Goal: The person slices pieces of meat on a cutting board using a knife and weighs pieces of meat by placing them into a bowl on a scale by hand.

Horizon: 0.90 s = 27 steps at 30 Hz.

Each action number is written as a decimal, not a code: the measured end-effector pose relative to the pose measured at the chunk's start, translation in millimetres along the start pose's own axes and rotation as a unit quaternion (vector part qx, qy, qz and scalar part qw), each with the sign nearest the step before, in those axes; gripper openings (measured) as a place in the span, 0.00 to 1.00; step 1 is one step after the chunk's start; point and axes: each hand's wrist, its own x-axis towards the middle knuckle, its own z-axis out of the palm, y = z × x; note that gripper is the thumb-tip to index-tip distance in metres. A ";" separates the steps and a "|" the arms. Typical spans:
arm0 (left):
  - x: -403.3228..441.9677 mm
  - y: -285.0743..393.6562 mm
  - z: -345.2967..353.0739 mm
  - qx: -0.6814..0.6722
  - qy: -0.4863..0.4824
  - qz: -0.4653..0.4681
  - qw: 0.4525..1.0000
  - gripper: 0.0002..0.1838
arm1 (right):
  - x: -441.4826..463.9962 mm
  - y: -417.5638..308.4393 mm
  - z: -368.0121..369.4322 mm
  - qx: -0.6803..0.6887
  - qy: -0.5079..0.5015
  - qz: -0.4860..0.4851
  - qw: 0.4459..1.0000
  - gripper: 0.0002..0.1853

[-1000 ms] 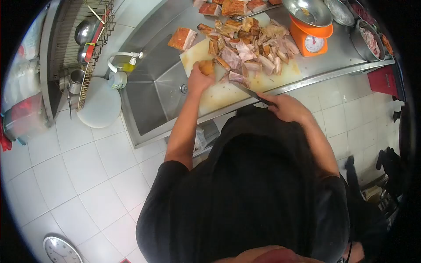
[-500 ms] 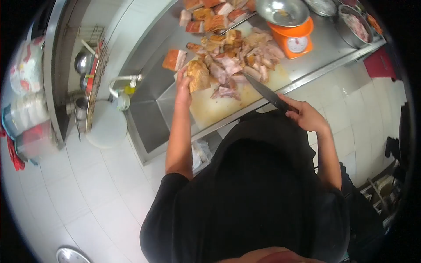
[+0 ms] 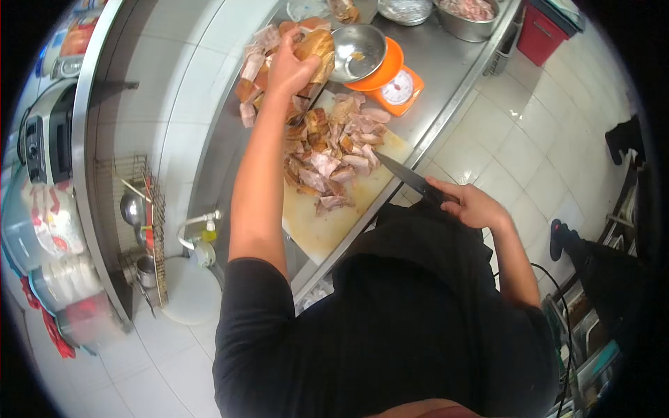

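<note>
My left hand (image 3: 291, 68) reaches out to the far pile of meat chunks (image 3: 254, 66), fingers round a golden-brown piece of meat (image 3: 318, 50). This piece is beside a steel bowl (image 3: 357, 59). Closer to me, many cut meat pieces (image 3: 326, 164) lie heaped on a pale cutting board (image 3: 306, 226). In my right hand (image 3: 474, 205) is a knife (image 3: 406, 174), gripped by its dark handle near the counter's front edge. Its blade points toward the cut pieces, with the tip close to them.
An orange kitchen scale (image 3: 398, 90) stands right of the board, the bowl at its top. Farther back are a pot of meat (image 3: 467, 17) and a wrapped bowl (image 3: 405, 10). A tap (image 3: 198, 226) and a wire rack (image 3: 150, 223) are at left. A red bin (image 3: 542, 35) stands at right.
My left hand has carried the brown piece of meat from the board's left side to the far pile. My right hand still holds the knife low. The camera's view has turned.
</note>
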 end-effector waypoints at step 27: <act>26.4 11.4 99.2 0.163 -0.087 0.107 0.977 0.46 | -30.0 5.0 -2.1 -0.033 0.011 0.111 0.993 0.37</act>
